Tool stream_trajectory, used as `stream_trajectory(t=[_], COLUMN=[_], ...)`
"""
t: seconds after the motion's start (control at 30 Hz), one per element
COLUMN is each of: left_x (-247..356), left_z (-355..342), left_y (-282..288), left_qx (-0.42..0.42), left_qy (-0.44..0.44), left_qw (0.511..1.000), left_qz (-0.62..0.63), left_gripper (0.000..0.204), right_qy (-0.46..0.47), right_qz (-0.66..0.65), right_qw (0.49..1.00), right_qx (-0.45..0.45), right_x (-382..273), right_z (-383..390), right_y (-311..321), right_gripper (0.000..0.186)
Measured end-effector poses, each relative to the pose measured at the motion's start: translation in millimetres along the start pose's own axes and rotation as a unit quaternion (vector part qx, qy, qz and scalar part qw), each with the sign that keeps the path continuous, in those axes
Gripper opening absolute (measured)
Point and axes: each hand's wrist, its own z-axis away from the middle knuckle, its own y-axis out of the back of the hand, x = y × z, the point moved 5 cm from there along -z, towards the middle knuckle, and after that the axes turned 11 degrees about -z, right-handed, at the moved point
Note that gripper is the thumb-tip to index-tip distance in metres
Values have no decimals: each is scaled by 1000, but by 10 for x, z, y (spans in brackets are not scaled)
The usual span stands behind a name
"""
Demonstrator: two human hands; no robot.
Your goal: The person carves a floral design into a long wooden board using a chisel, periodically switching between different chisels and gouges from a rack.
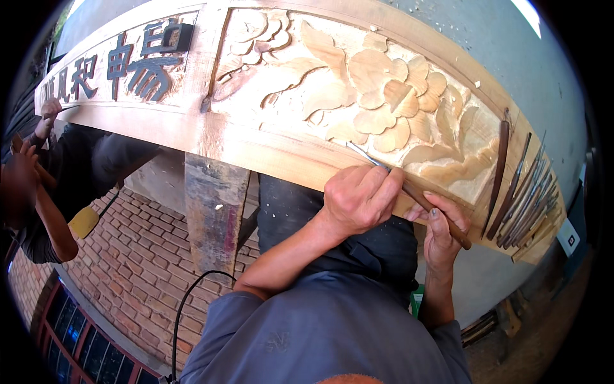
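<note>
My left hand (361,200) is closed around the metal shank and front of the wooden handle of a carving chisel (418,196). Farther back on the same handle, my right hand (442,232) grips with its thumb along the wood. The chisel slants up and left, its blade tip at the lower border of a carved relief panel. That panel belongs to a long pale wooden board (268,152). Raised petals of a large carved flower (387,96) and leaves lie just beyond the blade. Whether the edge is cutting into the wood, I cannot tell.
Several chisels (527,205) lie bunched at the board's right end. Dark raised characters (152,69) and a small dark block (177,38) are at its left. A worn wooden support (216,211) stands below. Another person's hand (50,109) works at the far left. A black cable (178,320) curves over brick paving.
</note>
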Motion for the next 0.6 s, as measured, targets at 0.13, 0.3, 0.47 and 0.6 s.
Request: stream_trajectory(t=[0.13, 0.3, 0.47, 0.6], left_x=[5, -4, 26, 46], left_z=[49, 117, 49, -21], left_y=[18, 158, 54, 26], left_qx=[41, 116, 27, -14], left_qy=[-19, -90, -63, -47], left_qw=[999, 988, 997, 999], left_qz=[-19, 48, 20, 1], left_gripper=[39, 46, 43, 45], right_qy=[11, -2, 27, 4], right_qz=[13, -60, 25, 42], right_qw=[1000, 998, 998, 998], right_qx=[-3, -22, -52, -48], right_x=[-63, -232, -258, -305], right_z=[15, 9, -56, -96], right_y=[-55, -45, 112, 184], right_gripper=[28, 32, 33, 34])
